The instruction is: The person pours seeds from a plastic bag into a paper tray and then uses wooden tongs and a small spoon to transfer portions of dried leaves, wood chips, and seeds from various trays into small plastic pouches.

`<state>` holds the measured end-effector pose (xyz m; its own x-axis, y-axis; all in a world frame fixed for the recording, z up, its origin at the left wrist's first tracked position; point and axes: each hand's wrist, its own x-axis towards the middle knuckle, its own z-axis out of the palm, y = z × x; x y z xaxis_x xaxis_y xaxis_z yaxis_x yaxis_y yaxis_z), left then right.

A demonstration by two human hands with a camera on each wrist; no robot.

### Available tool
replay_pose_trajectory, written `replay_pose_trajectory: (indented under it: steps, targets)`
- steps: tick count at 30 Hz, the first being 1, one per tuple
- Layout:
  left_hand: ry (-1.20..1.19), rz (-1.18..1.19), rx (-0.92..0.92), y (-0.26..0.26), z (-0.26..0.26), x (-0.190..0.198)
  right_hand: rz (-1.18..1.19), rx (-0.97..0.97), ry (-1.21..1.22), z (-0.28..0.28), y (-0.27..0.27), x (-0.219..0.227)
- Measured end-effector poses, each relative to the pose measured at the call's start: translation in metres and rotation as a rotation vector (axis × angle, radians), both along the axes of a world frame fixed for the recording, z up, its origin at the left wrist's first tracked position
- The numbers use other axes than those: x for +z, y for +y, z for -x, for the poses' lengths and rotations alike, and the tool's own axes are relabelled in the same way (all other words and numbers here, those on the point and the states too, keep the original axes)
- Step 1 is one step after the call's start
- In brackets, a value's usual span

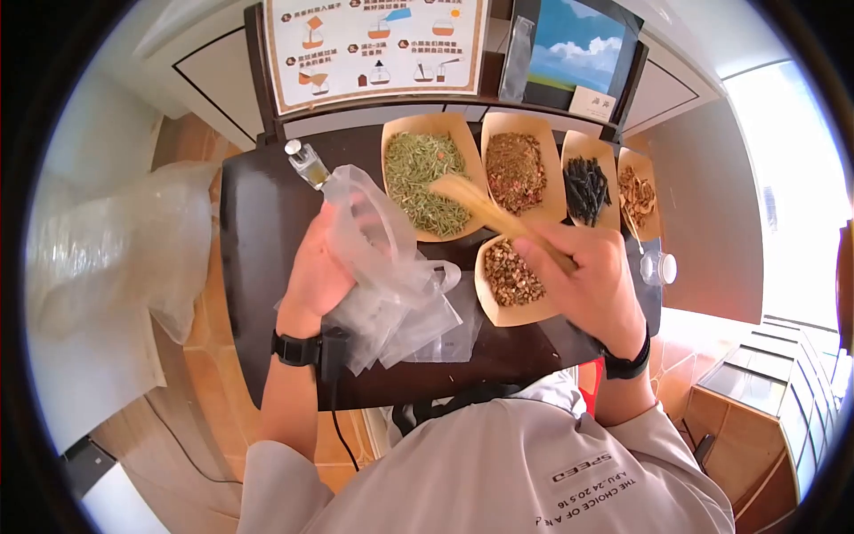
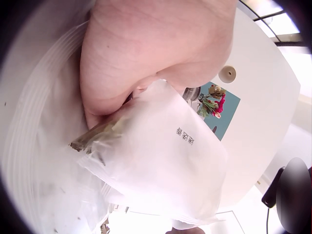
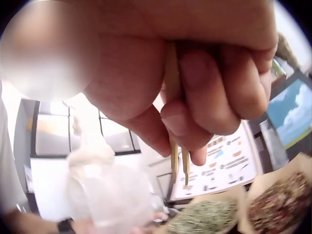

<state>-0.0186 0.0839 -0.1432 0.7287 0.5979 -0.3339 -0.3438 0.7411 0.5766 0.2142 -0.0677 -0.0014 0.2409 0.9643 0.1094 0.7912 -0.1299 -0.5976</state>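
In the head view my left hand grips a translucent bag with its mouth spread open. The left wrist view shows this hand curled over the bag, and small printed characters on a white packet beside it. My right hand holds pale wooden tongs, whose tips reach over the dried green herb. Two narrow prongs of the tongs stick out below the curled fingers in the right wrist view. Under the right hand sits a paper tray of brown chopped pieces.
More paper trays hold reddish-brown bits, dark strips and tan flakes. Several flat clear bags lie by the left hand. A small glass bottle stands at the back left, a jar at right. An instruction board stands behind.
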Motion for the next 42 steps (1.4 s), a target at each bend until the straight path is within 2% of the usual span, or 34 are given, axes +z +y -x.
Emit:
replay_pose_trajectory:
  steps: [2, 4, 8, 10, 13, 15, 21, 25, 27, 34, 38, 40, 42]
  targets:
    - [-0.028, 0.002, -0.012, -0.001, 0.003, -0.006, -0.030, -0.034, -0.068, -0.015, -0.007, -0.018]
    - [-0.056, -0.010, -0.017, 0.002, 0.003, -0.006, 0.119, 0.026, -0.200, -0.023, -0.009, -0.026]
    - [-0.044, -0.019, 0.001, 0.005, 0.002, -0.007, 0.086, 0.068, -0.054, -0.026, -0.006, -0.047]
    - [-0.040, 0.008, -0.023, -0.001, 0.007, -0.010, 0.211, 0.029, 0.065, -0.019, -0.001, -0.045]
    - [-0.054, -0.055, -0.049, 0.003, 0.004, -0.010, 0.093, 0.060, 0.028, -0.015, -0.002, -0.056]
    - [-0.106, -0.073, -0.060, 0.005, 0.005, -0.013, 0.077, 0.117, -0.209, -0.010, 0.002, -0.057]
    - [-0.072, -0.035, -0.035, 0.004, 0.003, -0.011, 0.152, 0.137, -0.378, 0.001, 0.013, -0.060]
    - [-0.044, -0.047, -0.023, 0.003, 0.003, -0.010, 0.181, 0.181, -0.398, -0.001, 0.013, -0.060]
    - [-0.027, 0.014, -0.007, 0.003, 0.002, -0.007, 0.141, 0.140, -0.380, -0.002, 0.012, -0.056]
    - [-0.080, -0.015, -0.052, 0.005, 0.005, -0.014, -0.093, 0.094, -0.213, -0.017, 0.009, -0.056]
    - [-0.131, -0.012, -0.108, 0.007, 0.006, -0.022, -0.085, 0.072, -0.120, -0.016, 0.009, -0.029]
    - [-0.129, -0.005, -0.110, 0.005, 0.003, -0.014, -0.127, 0.044, -0.018, -0.010, 0.007, -0.015]
    - [-0.009, 0.021, -0.018, 0.001, -0.003, -0.004, -0.115, 0.051, -0.032, -0.002, 0.006, -0.003]
